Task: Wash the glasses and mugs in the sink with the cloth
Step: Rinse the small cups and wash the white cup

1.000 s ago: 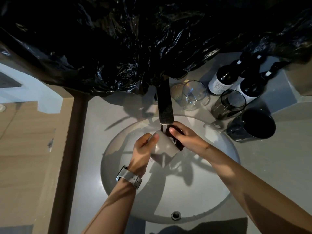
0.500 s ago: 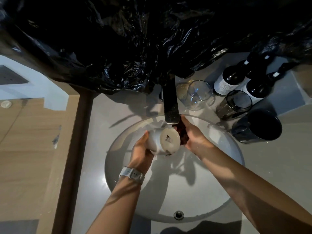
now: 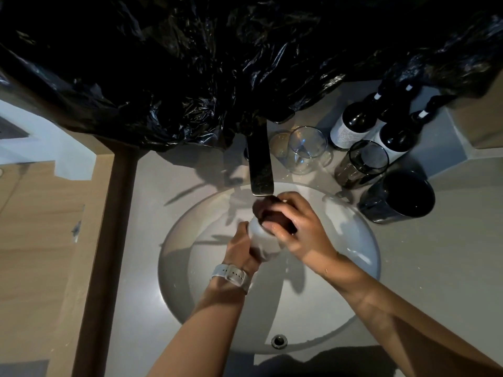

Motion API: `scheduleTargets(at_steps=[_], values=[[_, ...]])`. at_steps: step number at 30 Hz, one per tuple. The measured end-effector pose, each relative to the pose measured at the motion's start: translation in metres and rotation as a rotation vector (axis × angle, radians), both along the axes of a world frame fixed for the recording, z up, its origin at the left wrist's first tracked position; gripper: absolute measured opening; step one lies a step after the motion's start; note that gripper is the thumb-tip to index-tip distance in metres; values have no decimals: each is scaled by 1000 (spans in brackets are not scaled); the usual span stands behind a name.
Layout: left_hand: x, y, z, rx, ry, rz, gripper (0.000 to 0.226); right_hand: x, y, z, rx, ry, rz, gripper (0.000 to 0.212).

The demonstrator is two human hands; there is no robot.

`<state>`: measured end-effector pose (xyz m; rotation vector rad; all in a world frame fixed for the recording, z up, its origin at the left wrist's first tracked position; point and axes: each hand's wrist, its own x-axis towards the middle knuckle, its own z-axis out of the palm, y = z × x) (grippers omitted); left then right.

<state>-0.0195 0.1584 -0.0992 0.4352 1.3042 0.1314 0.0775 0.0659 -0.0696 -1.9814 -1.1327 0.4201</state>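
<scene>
Head view. Single camera, looking down into the round sink [image 3: 362, 257], lighting dim.

Progress: one white mug [image 3: 262, 242] is under wash now, held over the basin just below the faucet [image 3: 260, 161]. On the counter [image 3: 435, 268] to the right of the faucet stand two clear glasses [image 3: 306, 148], a smoked glass [image 3: 362, 164] and a black mug [image 3: 398, 197]. Whether these are already washed or waiting I cannot tell; no water or suds legible on them. Judgement: task is mid-course, with at least this mug unfinished.

Left hand [image 3: 241, 248]: fingers wrapped around the mug body from the left side, gripping it. White watch band on that wrist.

Right hand [image 3: 296, 227]: fingers curled over a dark cloth [image 3: 268, 210], pressing it onto the upper end of the mug. Skin looks wet and glossy.

Mug appearance: pale, smooth, rounded body, tilted; its rim and handle are hidden by cloth and hands. The cloth is bunched, dark brown or maroon. Running water not clearly visible.

Behind: two dark bottles [image 3: 351, 126] with pale labels; black plastic sheeting [image 3: 190, 63] above.
</scene>
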Motion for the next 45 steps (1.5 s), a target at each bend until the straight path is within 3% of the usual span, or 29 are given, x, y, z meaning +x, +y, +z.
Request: scheduleTargets(at_steps=[3,7,10,14,16,20,24,30,33,36,40,45], values=[[5,9,2,-28,59,81,31,11,10,-4,-40,110,-115,47],[0,15,-5,44,179,143,35,-10,0,-2,-56,90,-8,38],[0,7,1,33,124,133,32,-3,22,-1,-10,82,67,35],[-1,15,3,33,125,197,39,21,28,-13,-91,185,-34,29],[-5,16,-1,50,116,215,46,11,14,-13,-73,125,-45,34],[-12,2,-7,69,76,98,33,-18,18,-2,-40,72,61,36],[-7,5,0,82,140,172,35,16,43,-11,-81,137,15,29],[-15,4,-7,106,223,152,46,-16,12,-4,-60,96,36,42],[-18,-5,-31,180,167,106,72,-13,35,-3,-11,14,89,34],[-13,-1,8,209,223,123,44,10,55,-8,-73,59,44,21],[-10,19,24,410,164,99,25,13,30,-10,-76,157,23,26],[-9,16,18,654,208,-49,33,13,20,-11,4,-140,302,35]])
